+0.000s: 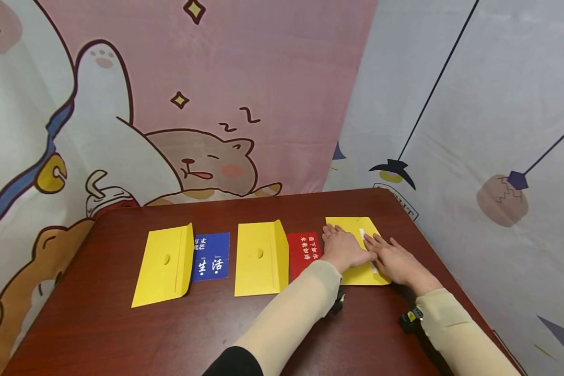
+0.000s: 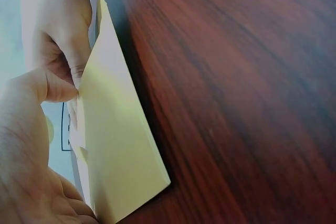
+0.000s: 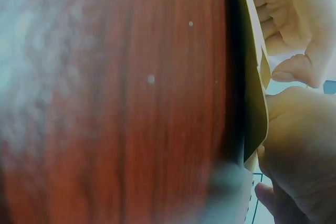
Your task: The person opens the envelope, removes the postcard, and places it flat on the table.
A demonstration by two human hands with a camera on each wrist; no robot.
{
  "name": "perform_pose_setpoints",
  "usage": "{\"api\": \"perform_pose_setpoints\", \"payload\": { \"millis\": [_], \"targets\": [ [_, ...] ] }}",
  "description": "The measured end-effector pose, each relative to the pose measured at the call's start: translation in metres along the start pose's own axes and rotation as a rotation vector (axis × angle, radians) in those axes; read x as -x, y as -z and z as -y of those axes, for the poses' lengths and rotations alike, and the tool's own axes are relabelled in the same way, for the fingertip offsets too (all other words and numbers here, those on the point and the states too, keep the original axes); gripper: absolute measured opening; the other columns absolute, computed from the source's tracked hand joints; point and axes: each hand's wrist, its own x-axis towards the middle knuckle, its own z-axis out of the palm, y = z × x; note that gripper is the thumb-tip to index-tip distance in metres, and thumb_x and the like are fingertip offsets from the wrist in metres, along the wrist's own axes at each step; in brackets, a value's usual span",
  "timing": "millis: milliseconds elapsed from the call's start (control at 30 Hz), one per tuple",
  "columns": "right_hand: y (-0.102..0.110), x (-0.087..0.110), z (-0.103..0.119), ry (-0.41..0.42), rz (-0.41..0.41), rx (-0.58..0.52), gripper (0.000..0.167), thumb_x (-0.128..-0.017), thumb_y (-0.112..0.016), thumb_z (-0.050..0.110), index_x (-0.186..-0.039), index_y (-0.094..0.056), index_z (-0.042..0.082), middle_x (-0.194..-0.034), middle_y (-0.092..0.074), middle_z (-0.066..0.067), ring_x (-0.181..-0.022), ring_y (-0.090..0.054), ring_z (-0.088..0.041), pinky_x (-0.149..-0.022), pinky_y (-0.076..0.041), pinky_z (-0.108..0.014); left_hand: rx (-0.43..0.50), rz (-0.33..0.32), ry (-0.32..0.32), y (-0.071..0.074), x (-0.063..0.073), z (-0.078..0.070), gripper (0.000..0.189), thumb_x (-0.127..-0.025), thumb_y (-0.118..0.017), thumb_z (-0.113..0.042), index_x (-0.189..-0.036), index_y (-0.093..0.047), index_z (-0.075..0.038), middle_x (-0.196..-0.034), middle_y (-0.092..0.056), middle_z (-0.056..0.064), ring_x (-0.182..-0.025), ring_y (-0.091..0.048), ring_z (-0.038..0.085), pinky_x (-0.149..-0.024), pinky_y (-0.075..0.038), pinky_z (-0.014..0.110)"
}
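The yellow envelope (image 1: 354,277) at the right of the table lies under both hands, with a white strip (image 1: 362,236) along its flap side. My left hand (image 1: 342,249) rests on the envelope's left part, fingers stretched out flat and thumb pointing toward the right hand. Across the strip and flap lies my right hand (image 1: 398,262), its fingers extended. In the left wrist view, the left thumb meets the edge of the envelope (image 2: 118,135) close to the right hand. From the right wrist, the envelope (image 3: 255,114) shows edge-on, both hands over it.
To the left lie two more yellow envelopes, one in the middle (image 1: 255,277) and one farther left (image 1: 157,277). A red card (image 1: 298,269) and a blue card (image 1: 211,250) lie beside them. Behind the dark red table (image 1: 178,339) hangs a cartoon-printed cloth (image 1: 282,68).
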Motion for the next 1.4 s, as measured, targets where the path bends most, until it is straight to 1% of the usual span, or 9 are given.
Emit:
{"api": "perform_pose_setpoints", "payload": {
  "millis": [100,233,433,600,833,967,1100,1233,1400],
  "targets": [
    [0.0006,0.0004,-0.0002,-0.012,0.002,0.022,0.059,-0.107,-0.06,0.019,-0.16,-0.042,0.002,-0.164,-0.04,-0.021,-0.152,-0.031,-0.048,-0.118,-0.02,-0.073,0.012,0.002,-0.005,0.0,0.0005,0.0004,0.107,-0.083,-0.052,-0.088,-0.161,-0.047,-0.014,-0.168,-0.035,0.014,-0.156,-0.026,0.04,-0.126,-0.021,0.047],
    [0.0013,0.001,0.0,-0.002,-0.002,0.037,0.058,-0.107,-0.06,0.02,-0.16,-0.043,0.002,-0.165,-0.039,-0.02,-0.152,-0.032,-0.047,-0.117,-0.021,-0.075,0.014,0.002,-0.013,0.0007,0.0012,0.0007,0.107,-0.083,-0.052,-0.087,-0.161,-0.046,-0.014,-0.169,-0.035,0.013,-0.157,-0.026,0.039,-0.127,-0.021,0.046],
    [0.0025,0.0028,0.0015,0.009,0.004,0.026,0.06,-0.107,-0.06,0.022,-0.16,-0.043,0.001,-0.167,-0.036,-0.019,-0.152,-0.033,-0.047,-0.116,-0.021,-0.076,0.031,-0.009,-0.023,0.0025,0.0036,0.0007,0.109,-0.083,-0.056,-0.085,-0.162,-0.043,-0.011,-0.169,-0.034,0.013,-0.157,-0.026,0.039,-0.126,-0.022,0.045],
    [0.0028,0.0029,0.0027,-0.01,0.022,0.001,0.062,-0.107,-0.06,0.024,-0.161,-0.041,0.001,-0.167,-0.035,-0.02,-0.152,-0.031,-0.048,-0.116,-0.019,-0.076,0.031,-0.005,-0.016,0.0026,0.0055,-0.0004,0.111,-0.083,-0.057,-0.084,-0.163,-0.04,-0.009,-0.169,-0.034,0.013,-0.157,-0.026,0.038,-0.126,-0.022,0.045],
    [0.0043,0.0014,0.0036,-0.009,0.02,0.002,0.062,-0.107,-0.061,0.025,-0.161,-0.042,0.001,-0.166,-0.037,-0.021,-0.151,-0.033,-0.049,-0.115,-0.02,-0.077,0.019,-0.002,-0.001,0.0049,0.0067,-0.0015,0.109,-0.084,-0.056,-0.082,-0.164,-0.04,-0.009,-0.169,-0.034,0.013,-0.157,-0.026,0.038,-0.127,-0.021,0.045],
    [0.0036,0.0007,0.0036,-0.009,0.026,-0.019,0.062,-0.106,-0.061,0.024,-0.161,-0.042,0.002,-0.166,-0.036,-0.021,-0.151,-0.034,-0.048,-0.115,-0.019,-0.077,0.008,0.002,0.009,0.0029,0.0047,-0.0016,0.106,-0.088,-0.053,-0.081,-0.164,-0.039,-0.008,-0.169,-0.034,0.013,-0.157,-0.026,0.038,-0.126,-0.022,0.045],
    [0.0017,-0.0005,0.0028,-0.015,0.03,-0.038,0.064,-0.105,-0.062,0.022,-0.162,-0.04,0.002,-0.167,-0.036,-0.02,-0.151,-0.034,-0.047,-0.115,-0.018,-0.078,-0.005,-0.009,0.017,0.0009,0.0033,-0.0018,0.105,-0.091,-0.05,-0.08,-0.163,-0.038,-0.005,-0.169,-0.034,0.015,-0.156,-0.027,0.039,-0.126,-0.023,0.046],
    [0.0005,-0.0013,0.0019,-0.021,0.032,-0.046,0.065,-0.104,-0.063,0.022,-0.162,-0.041,0.003,-0.167,-0.036,-0.019,-0.151,-0.035,-0.046,-0.115,-0.017,-0.078,-0.003,-0.027,0.025,-0.0006,0.0022,-0.0023,0.104,-0.091,-0.049,-0.08,-0.163,-0.04,-0.005,-0.168,-0.035,0.015,-0.156,-0.028,0.04,-0.126,-0.024,0.046],
    [0.0018,-0.0009,0.0028,-0.031,0.033,-0.045,0.064,-0.105,-0.063,0.023,-0.162,-0.04,0.004,-0.167,-0.036,-0.019,-0.151,-0.036,-0.045,-0.116,-0.017,-0.077,0.01,-0.037,0.017,-0.0015,0.0005,-0.0017,0.102,-0.093,-0.046,-0.08,-0.162,-0.042,-0.005,-0.167,-0.036,0.017,-0.155,-0.028,0.041,-0.126,-0.024,0.047]
  ]
}}
